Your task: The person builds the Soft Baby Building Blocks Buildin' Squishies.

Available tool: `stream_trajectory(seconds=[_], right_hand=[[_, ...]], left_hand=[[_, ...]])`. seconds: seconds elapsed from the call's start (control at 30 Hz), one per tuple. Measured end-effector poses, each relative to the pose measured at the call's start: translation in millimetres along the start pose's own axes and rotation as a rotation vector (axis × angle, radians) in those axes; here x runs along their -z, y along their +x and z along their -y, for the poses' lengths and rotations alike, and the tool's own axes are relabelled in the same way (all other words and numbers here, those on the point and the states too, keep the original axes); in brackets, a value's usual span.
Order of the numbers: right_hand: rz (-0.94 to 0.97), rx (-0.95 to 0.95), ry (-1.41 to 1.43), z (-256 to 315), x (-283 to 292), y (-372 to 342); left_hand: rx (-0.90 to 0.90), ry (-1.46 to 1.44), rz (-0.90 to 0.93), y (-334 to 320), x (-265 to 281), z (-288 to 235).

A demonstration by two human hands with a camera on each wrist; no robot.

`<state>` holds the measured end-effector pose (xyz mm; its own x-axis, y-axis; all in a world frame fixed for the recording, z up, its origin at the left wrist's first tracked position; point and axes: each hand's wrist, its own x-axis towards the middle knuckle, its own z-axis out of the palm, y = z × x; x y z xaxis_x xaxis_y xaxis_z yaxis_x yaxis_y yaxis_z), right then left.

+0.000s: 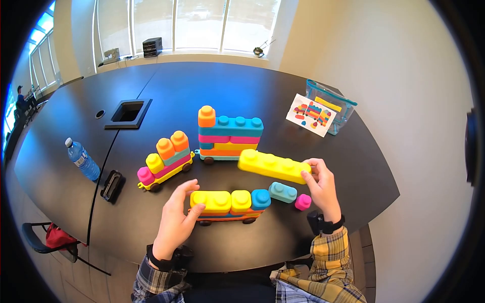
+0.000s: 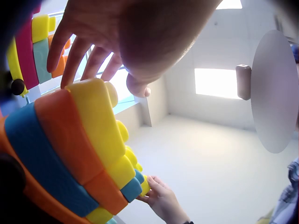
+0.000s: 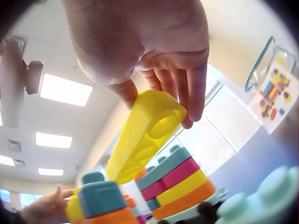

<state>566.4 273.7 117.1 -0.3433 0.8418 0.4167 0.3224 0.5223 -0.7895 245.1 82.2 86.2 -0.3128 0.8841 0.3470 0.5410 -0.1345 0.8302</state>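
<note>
My right hand point(image 1: 322, 188) pinches one end of a long yellow block point(image 1: 274, 166), held tilted in the air; its hollow underside shows in the right wrist view. My left hand point(image 1: 177, 217) is at the left end of the front block car, fingers fairly straight, thumb over its yellow block point(image 1: 210, 201); whether it touches is unclear. That car's top row also has a smaller yellow block point(image 1: 241, 201) and a blue block point(image 1: 260, 199), above orange and blue layers. To its right lie a light teal block point(image 1: 283, 192) and a small pink block point(image 1: 303, 202).
Behind stand a tall block car point(image 1: 230, 139) and a stepped one point(image 1: 169, 160), linked together. A water bottle point(image 1: 82, 159) and black case point(image 1: 112, 186) are at the left. A picture card point(image 1: 310, 115) leans on a clear bag point(image 1: 336, 103) at the back right.
</note>
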Motion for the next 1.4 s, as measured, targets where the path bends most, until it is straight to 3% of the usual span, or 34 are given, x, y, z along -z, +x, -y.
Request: stream_trajectory(seconds=[0.13,0.2,0.37,1.4], right_hand=[[0.155,0.083,0.27,19.0,-33.0,-10.5],[0.259,0.112,0.294,29.0,-43.0,-12.4],[0.31,0.147,0.299,33.3,-58.9,-14.6],[0.27,0.101,0.387,8.3,-68.0,-26.6]], left_hand=[[-0.027,-0.091,-0.069,5.3,4.6,-9.1],[-0.081,-0.132,-0.08,7.2,7.1,-11.6],[-0.109,-0.071,-0.088,6.7,7.3,-12.1],[-0.037,-0.104,-0.06,4.5,4.6,1.3]])
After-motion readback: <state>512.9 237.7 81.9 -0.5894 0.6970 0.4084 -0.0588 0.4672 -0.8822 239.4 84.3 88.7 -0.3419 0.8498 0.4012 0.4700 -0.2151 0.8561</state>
